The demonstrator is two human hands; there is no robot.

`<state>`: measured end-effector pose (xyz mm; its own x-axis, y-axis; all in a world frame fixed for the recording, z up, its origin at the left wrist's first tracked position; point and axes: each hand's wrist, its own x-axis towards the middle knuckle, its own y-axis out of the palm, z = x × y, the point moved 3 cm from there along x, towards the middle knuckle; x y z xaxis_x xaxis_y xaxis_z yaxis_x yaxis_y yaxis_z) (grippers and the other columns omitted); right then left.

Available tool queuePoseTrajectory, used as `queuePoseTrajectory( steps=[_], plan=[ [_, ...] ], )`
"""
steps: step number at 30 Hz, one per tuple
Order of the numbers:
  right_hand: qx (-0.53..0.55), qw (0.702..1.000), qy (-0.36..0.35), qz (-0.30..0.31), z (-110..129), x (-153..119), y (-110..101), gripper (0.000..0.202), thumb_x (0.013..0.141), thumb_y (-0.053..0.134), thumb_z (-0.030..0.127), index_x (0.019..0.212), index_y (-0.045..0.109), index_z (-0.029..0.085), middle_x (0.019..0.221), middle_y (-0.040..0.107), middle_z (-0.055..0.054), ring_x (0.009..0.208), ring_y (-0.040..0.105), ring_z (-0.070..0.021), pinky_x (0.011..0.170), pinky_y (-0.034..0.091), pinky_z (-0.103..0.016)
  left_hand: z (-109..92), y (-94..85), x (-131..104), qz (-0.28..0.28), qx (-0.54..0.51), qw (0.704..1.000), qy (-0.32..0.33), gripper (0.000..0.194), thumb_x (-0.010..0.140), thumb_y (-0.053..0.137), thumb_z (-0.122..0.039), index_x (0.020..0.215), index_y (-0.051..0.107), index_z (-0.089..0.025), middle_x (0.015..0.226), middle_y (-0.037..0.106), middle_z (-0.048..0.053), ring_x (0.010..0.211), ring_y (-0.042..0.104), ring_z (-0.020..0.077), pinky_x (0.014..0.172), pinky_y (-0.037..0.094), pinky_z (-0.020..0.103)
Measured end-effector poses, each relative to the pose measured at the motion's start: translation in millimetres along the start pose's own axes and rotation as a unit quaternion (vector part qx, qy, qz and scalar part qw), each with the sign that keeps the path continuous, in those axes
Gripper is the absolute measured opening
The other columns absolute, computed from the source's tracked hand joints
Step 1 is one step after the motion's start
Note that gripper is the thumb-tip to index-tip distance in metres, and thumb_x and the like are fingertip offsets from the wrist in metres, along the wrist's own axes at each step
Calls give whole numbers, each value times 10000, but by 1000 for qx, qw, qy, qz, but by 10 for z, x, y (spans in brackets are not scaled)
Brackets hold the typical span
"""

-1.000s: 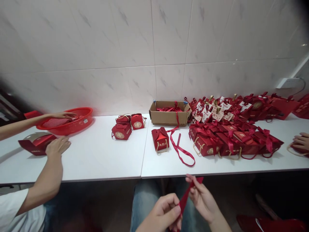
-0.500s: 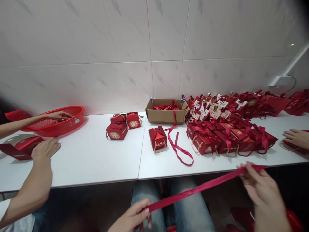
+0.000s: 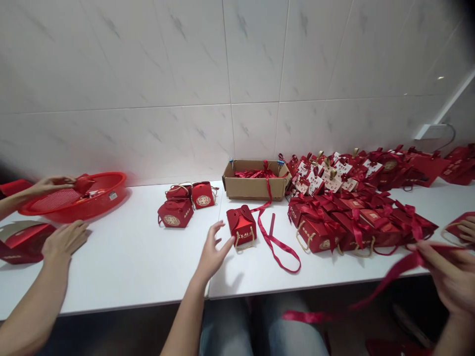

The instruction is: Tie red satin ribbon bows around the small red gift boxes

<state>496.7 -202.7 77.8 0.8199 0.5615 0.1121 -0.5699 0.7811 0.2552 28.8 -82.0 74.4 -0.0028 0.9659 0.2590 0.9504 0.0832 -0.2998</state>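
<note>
My left hand is over the table just left of a small red gift box with rope handles, its fingers apart and nothing in them. At the lower right, my right hand pinches a dark red ribbon, whose loose end hangs leftward over my legs. Another ribbon lies looped on the table beside the small box and runs up into a cardboard box that holds more ribbon.
Red boxes with bows and tagged ones stand at the right. Three small boxes sit left of centre. Another person's hands are near a red basket at the left. A further hand holds a box at the right edge.
My left hand has let go of the ribbon and moved up to beside the small box. My right hand has moved right with the ribbon. A hand at the basket has lifted something red.
</note>
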Motion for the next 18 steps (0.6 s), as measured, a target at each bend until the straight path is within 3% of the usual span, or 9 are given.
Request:
queuePoseTrajectory(
  steps=[2,4,7,10,13,18],
  plan=[
    [-16,999,9,49,39,67,333,372,358,880,419,635,710,238,824,638,-114,747,595,-196,735,505,-390,-8,256,244,-7,31,999,24,475,781,575,-387,1206,429,-235,1359,420,112,1290,372,267,1001,379,459],
    [-20,984,70,162,65,60,656,380,443,853,443,698,724,193,830,653,-123,760,602,-198,710,511,-352,37,441,409,-32,49,998,34,460,789,562,-360,1205,440,-206,1348,426,132,1304,358,267,1046,333,456],
    [3,945,138,296,121,-59,1016,432,553,813,435,881,700,178,679,621,-56,651,577,-143,598,490,-265,97,578,516,-37,64,996,52,369,789,537,-286,1142,496,-186,1321,453,130,1334,314,262,1081,295,434],
    [3,906,155,394,141,-230,1297,433,634,773,410,978,608,205,563,523,29,509,488,-84,478,400,-196,78,582,490,-5,57,996,67,315,781,469,-194,1088,535,-189,1287,501,104,1311,356,245,1070,320,417],
    [-36,857,162,487,56,-424,1580,333,728,672,472,838,541,186,560,488,41,412,351,-43,405,276,-175,-2,529,385,69,50,994,67,338,760,420,-147,1065,559,-193,1288,521,80,1233,456,238,1011,396,396],
    [-118,822,92,550,-123,-713,1977,444,755,560,591,689,498,156,630,474,11,514,377,-64,469,291,-191,-143,437,152,192,113,970,100,435,799,366,-152,1185,554,-216,1393,439,64,1279,411,225,1067,343,383]
  ],
)
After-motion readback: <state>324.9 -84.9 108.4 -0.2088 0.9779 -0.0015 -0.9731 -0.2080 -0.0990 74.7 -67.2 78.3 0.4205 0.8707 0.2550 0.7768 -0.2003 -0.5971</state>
